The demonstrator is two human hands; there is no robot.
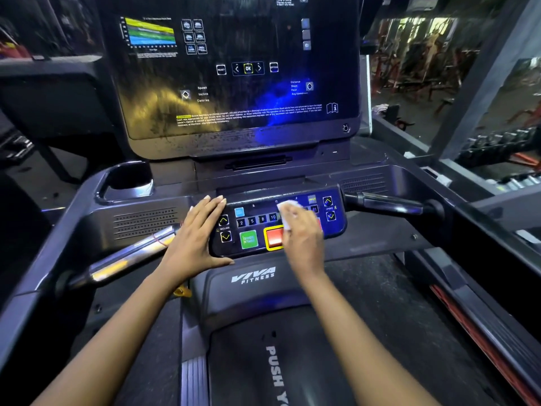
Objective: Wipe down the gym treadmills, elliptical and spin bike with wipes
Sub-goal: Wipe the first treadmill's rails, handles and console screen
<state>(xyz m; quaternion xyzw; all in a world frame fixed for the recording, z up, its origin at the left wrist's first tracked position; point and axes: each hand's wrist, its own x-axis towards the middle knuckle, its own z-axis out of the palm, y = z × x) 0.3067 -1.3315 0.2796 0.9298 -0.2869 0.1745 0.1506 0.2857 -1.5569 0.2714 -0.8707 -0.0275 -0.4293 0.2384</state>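
Note:
I stand on a dark treadmill (254, 276) with a tall console screen (240, 71) and a lower button panel (248, 224). My right hand (304, 238) presses a white wipe (288, 212) onto the middle of the button panel, over the red stop button and number keys; the hand is blurred. My left hand (196, 235) lies flat, fingers together, against the left end of the panel beside the incline buttons and holds nothing.
A chrome handlebar (123, 262) runs out at the left and a black one (386, 200) at the right. A cup holder (128, 180) sits at the left of the console. Weight racks and gym machines show through glass at the right.

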